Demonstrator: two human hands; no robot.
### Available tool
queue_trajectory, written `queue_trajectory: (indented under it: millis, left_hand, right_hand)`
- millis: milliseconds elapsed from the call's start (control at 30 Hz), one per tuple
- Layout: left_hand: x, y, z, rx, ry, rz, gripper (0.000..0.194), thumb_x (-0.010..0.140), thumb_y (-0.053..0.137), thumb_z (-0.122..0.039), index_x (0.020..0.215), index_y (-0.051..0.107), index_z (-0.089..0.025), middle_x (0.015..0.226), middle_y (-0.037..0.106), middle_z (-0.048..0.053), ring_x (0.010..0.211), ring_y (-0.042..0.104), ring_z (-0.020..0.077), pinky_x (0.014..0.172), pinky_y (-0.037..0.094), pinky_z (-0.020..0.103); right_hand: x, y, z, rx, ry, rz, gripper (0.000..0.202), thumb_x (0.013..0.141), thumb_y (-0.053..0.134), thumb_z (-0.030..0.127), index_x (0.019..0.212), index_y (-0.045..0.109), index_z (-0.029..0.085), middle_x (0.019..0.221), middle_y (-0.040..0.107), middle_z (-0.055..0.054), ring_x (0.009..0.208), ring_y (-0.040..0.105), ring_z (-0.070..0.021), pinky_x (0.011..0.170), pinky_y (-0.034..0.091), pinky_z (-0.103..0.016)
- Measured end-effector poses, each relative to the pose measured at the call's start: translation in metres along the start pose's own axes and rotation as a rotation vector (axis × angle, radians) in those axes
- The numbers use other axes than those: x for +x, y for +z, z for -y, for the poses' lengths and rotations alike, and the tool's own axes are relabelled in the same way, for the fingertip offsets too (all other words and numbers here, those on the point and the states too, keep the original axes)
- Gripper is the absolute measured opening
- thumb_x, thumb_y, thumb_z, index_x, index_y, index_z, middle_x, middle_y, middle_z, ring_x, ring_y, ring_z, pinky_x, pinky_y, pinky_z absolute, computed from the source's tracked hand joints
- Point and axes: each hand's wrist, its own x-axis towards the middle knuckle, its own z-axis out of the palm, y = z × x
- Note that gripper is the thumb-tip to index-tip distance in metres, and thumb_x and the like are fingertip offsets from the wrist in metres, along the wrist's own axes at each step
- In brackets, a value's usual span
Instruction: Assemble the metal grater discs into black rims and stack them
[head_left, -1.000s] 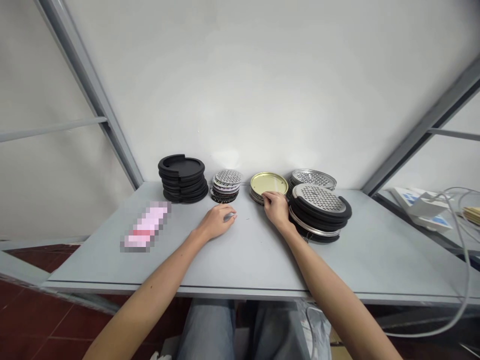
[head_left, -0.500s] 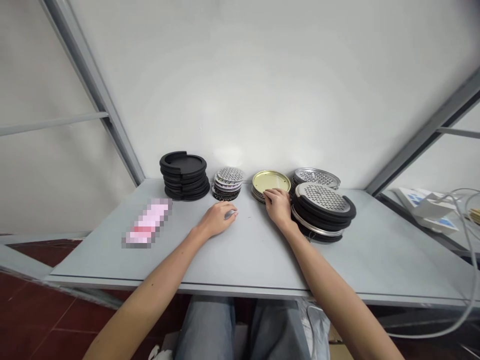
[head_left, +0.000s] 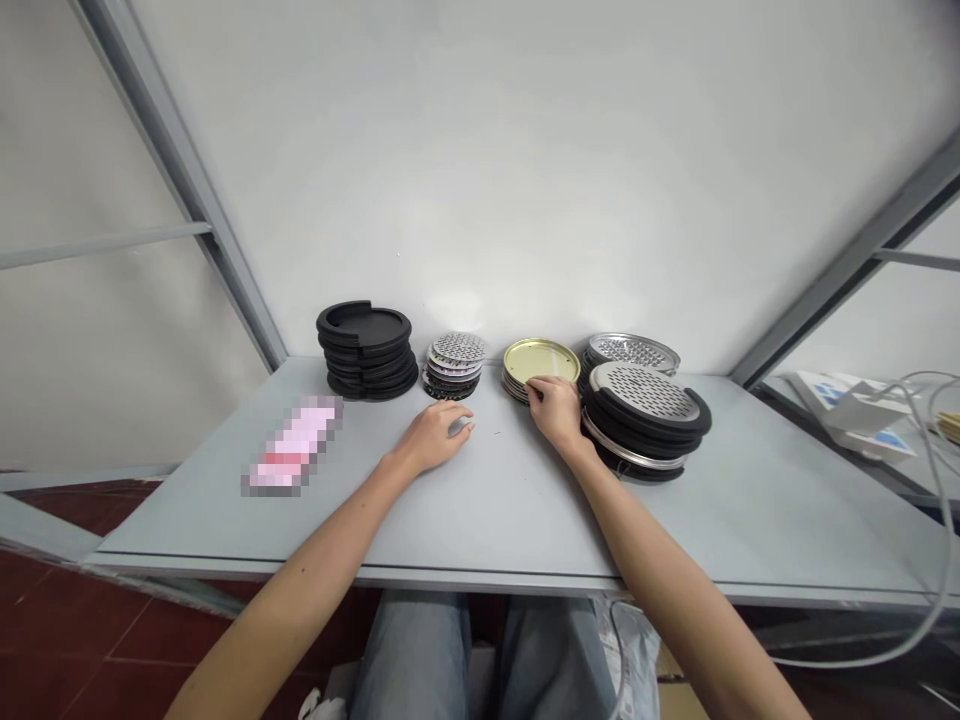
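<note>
The right hand (head_left: 555, 408) is at the near side of the gold lids (head_left: 541, 358), with bent fingers; from where I stand, I cannot tell whether they pinch a lid or only lie before it. The gold lids make a low round stack at the far side of the table (head_left: 487, 520), close to the wall (head_left: 480, 180). The top one is pale gold and shallow, with a raised, shiny rim and a whitish band of light on its right part. The left hand (head_left: 439, 435) is just on the near side of the small discs (head_left: 459, 347), its thumb and fingers curved and apart. The slotted stack (head_left: 646, 392) stands immediately right of the right hand, so the room there is narrow. Between both hands the table shows in a wide strip, which runs down to its straight near edge (head_left: 487, 578).
</note>
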Motion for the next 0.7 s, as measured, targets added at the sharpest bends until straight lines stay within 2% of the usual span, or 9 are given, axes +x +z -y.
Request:
queue_trajectory:
  millis: [233, 700]
  left_hand:
    - [-0.0004, -0.0012, 0.0008, 0.004, 0.009, 0.003, 0.018, 0.087, 0.057, -0.024, 0.100, 0.068, -0.018, 0.104, 0.069, 0.007, 0.100, 0.063, 0.0226, 0.092, 0.050, 0.037]
    - [-0.0002, -0.0011, 0.0010, 0.001, 0.004, 0.020, 0.019, 0.085, 0.060, -0.023, 0.101, 0.069, -0.019, 0.105, 0.069, 0.006, 0.100, 0.063, 0.0224, 0.091, 0.050, 0.036]
  right_hand:
    - [0.0049, -0.0010, 0.0002, 0.203, 0.081, -0.040, 0.019, 0.080, 0.058, 0.020, 0.072, 0.075, 0.019, 0.082, 0.075, -0.006, 0.078, 0.068, -0.0218, 0.078, 0.049, -0.031]
    - [0.0049, -0.0006, 0.0046, 0.320, 0.177, -0.126, 0.019, 0.081, 0.057, 0.025, 0.080, 0.076, 0.019, 0.090, 0.076, -0.007, 0.089, 0.069, -0.0231, 0.087, 0.050, -0.035]
